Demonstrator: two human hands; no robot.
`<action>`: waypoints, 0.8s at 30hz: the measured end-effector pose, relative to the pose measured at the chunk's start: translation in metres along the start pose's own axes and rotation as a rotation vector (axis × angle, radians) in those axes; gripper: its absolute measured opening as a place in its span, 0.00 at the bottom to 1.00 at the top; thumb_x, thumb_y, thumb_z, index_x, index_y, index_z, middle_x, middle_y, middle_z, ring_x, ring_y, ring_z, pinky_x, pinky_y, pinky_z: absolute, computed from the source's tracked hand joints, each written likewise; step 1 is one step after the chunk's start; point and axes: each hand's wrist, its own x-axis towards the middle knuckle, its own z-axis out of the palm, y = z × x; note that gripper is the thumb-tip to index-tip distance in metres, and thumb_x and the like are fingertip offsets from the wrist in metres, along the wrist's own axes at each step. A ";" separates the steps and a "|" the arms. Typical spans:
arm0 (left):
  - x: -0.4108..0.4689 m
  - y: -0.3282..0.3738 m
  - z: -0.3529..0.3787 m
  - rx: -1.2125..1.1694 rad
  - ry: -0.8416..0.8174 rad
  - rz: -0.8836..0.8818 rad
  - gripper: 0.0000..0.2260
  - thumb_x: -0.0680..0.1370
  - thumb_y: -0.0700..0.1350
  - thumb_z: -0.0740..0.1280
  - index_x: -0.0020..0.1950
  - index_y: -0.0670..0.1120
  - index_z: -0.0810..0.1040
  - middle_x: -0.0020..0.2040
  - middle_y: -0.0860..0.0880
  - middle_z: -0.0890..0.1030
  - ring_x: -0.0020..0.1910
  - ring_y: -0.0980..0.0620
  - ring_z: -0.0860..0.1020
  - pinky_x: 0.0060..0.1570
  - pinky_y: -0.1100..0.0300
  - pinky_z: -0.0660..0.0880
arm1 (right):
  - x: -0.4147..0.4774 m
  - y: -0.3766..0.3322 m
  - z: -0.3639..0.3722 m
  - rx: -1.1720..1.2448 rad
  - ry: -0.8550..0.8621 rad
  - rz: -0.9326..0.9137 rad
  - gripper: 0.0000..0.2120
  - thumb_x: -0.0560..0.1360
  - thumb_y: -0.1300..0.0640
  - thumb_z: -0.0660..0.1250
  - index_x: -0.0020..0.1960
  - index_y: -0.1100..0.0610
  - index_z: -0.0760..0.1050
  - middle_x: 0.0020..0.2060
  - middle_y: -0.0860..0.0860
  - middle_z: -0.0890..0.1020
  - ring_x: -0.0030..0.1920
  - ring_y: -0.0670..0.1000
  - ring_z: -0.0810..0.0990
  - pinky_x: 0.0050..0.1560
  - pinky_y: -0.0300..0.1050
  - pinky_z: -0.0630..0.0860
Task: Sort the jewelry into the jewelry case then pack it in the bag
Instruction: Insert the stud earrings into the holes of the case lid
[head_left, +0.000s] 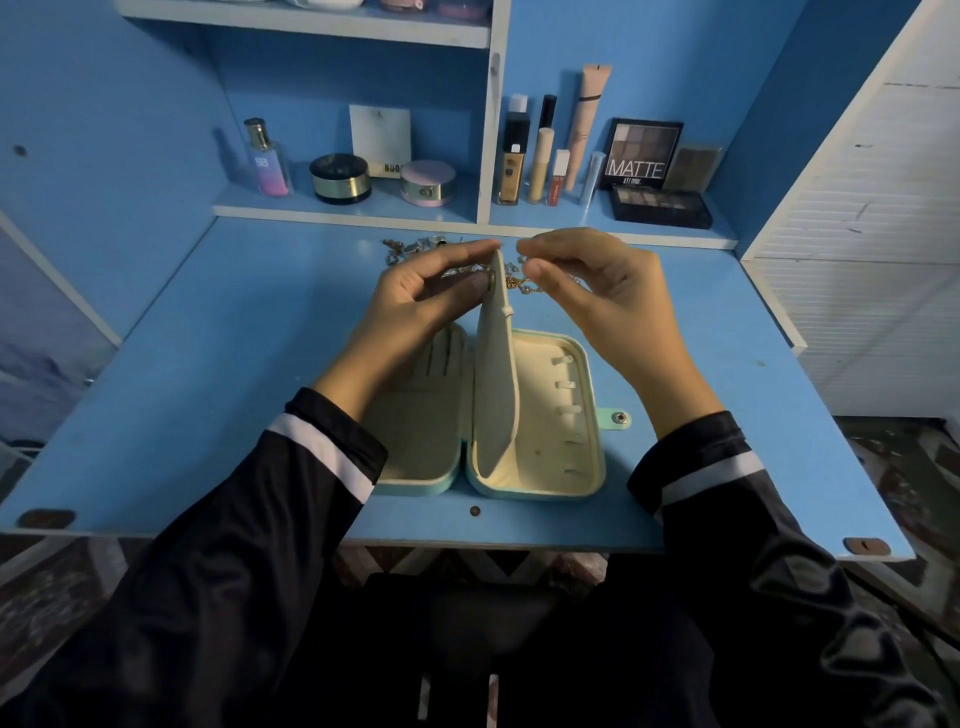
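Over the blue desk (208, 364), the left hand (431, 296) pinches the case flap (496, 374).

"MATTE" on eyeshadow palette (642, 154)

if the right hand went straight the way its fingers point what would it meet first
Probably the top of the upright flap, which the left hand pinches; depth is unclear.

Your mint jewelry case (545, 415) lies open on the counter (208, 364), cream lining up, its middle flap (496, 374) standing upright. The jewelry (415, 248), a heap of silver and gold pieces, lies just behind the case.
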 end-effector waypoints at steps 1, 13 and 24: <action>0.000 0.000 0.000 0.008 -0.006 0.001 0.13 0.78 0.39 0.68 0.61 0.50 0.79 0.56 0.55 0.84 0.60 0.55 0.80 0.57 0.62 0.76 | -0.001 -0.002 -0.001 0.003 -0.004 0.007 0.09 0.76 0.59 0.70 0.55 0.57 0.81 0.50 0.52 0.84 0.51 0.47 0.83 0.56 0.42 0.78; -0.001 -0.015 0.025 0.375 -0.146 0.089 0.17 0.79 0.47 0.67 0.68 0.52 0.74 0.65 0.55 0.77 0.64 0.61 0.76 0.65 0.64 0.71 | -0.036 0.002 -0.020 0.019 -0.024 0.210 0.14 0.77 0.58 0.68 0.63 0.58 0.78 0.57 0.50 0.82 0.59 0.44 0.80 0.64 0.47 0.75; 0.004 -0.029 0.034 0.867 -0.321 0.177 0.19 0.80 0.51 0.67 0.71 0.52 0.74 0.69 0.54 0.74 0.69 0.57 0.70 0.71 0.58 0.65 | -0.075 0.035 -0.028 -0.089 -0.001 0.399 0.16 0.80 0.56 0.65 0.66 0.58 0.76 0.54 0.49 0.83 0.48 0.36 0.78 0.53 0.35 0.72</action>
